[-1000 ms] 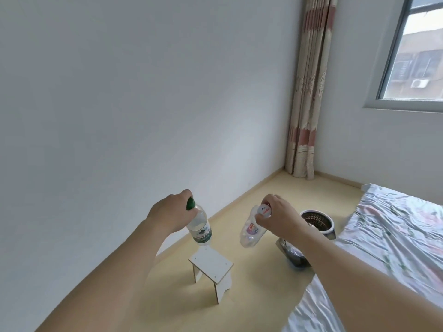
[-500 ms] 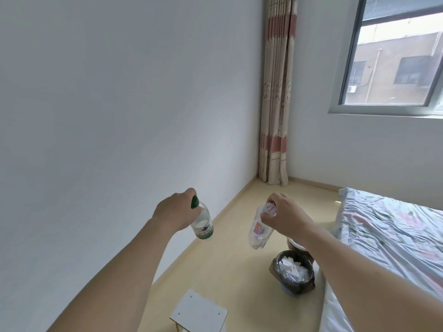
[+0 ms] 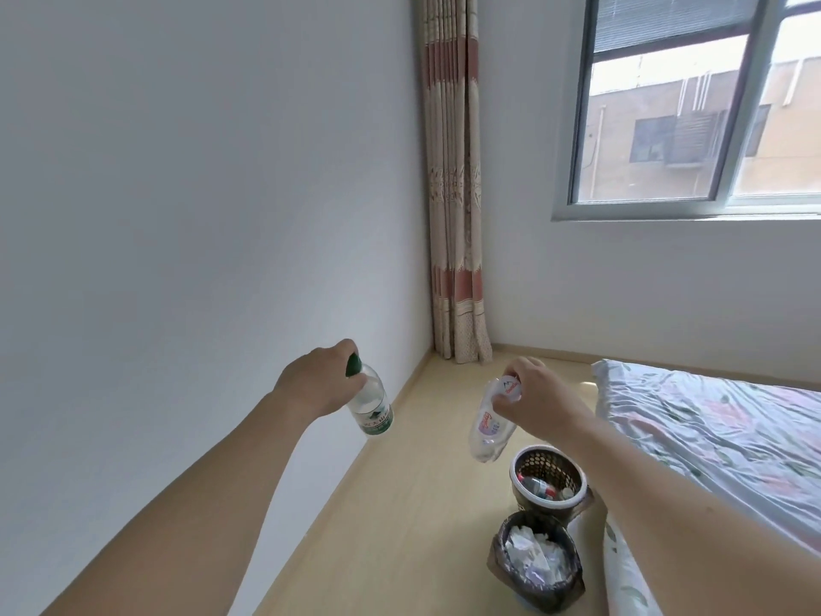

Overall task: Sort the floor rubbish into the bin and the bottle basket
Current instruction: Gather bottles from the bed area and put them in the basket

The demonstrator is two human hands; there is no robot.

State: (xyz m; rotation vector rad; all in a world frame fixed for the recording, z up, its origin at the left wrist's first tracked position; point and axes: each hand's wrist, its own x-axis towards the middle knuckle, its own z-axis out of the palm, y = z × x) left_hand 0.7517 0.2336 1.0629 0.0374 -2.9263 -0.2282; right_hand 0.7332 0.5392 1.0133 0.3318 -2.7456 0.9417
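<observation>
Bottles are the items in hand at this moment, one carried in each hand above the floor (image 3: 400, 504). Nearest the camera, the bin (image 3: 540, 591), lined with a dark bag, stands on the floor beside the bed (image 3: 733, 433) and holds crumpled white paper. Just beyond it and touching or nearly touching it stands the bottle basket (image 3: 517, 471), a perforated container with several bottles already inside. Above and slightly left of the basket, the right hand (image 3: 540, 400) pinches the clear bottle (image 3: 491, 426) by its white cap end, so the body hangs down, tilted. Further left, the left hand (image 3: 317, 386) is curled around the neck of the green-capped bottle (image 3: 371, 404), which hangs near the wall (image 3: 200, 215) and well apart from the basket. Both bottles appear to be thin, light plastic; the clear one looks dented, so it is judged soft and liable to crush under a body grip. The neck or cap is the stiffest point to hold. The green-capped bottle may contain some water, though this cannot be confirmed. A curtain (image 3: 455, 193) hangs in the far corner.
</observation>
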